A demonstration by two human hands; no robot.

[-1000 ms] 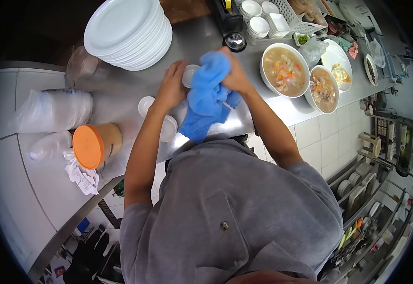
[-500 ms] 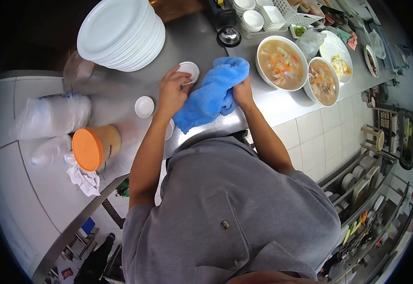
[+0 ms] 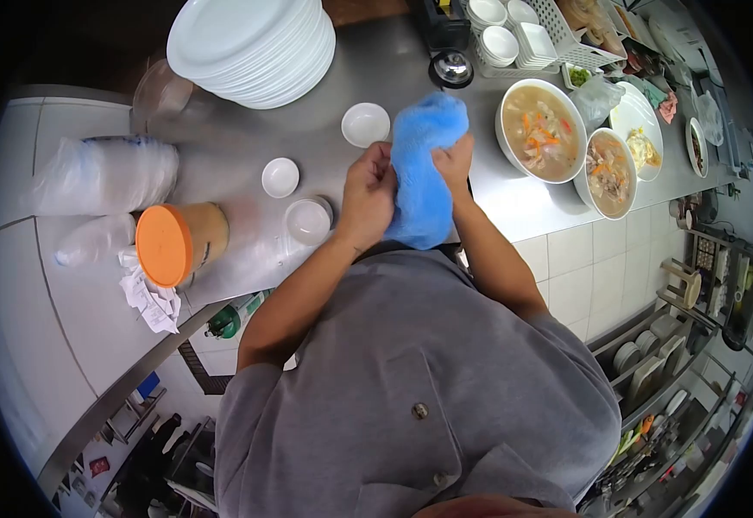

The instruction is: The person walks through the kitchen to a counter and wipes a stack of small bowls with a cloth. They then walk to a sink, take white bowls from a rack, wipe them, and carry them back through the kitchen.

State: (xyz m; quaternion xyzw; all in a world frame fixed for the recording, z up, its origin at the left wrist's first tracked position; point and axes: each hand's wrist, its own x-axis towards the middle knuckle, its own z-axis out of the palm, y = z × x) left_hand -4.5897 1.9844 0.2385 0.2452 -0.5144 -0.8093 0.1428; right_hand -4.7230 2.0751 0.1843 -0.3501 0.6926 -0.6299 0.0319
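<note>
A fluffy blue cloth (image 3: 428, 173) hangs bunched between my hands, over the front edge of the steel counter. My left hand (image 3: 369, 197) has its fingers closed on the cloth's left side. On the other side, my right hand (image 3: 454, 164) grips the cloth near its upper part. Just beyond my left hand stands a small white bowl (image 3: 366, 125), apart from the fingers. A smaller white dish (image 3: 280, 177) sits farther left. Near my left wrist is another white bowl (image 3: 308, 222), which looks stacked on one below.
Two large soup bowls (image 3: 540, 129) and a white plate with food (image 3: 635, 108) stand at the right. A plate stack (image 3: 251, 47) rises at the back left. An orange-lidded tub (image 3: 165, 246) is at the left; a call bell (image 3: 451, 68) is at the back.
My left hand has let go of the small white bowl, which now stands on the counter, and has moved onto the blue cloth. The cloth is now drawn up more vertically.
</note>
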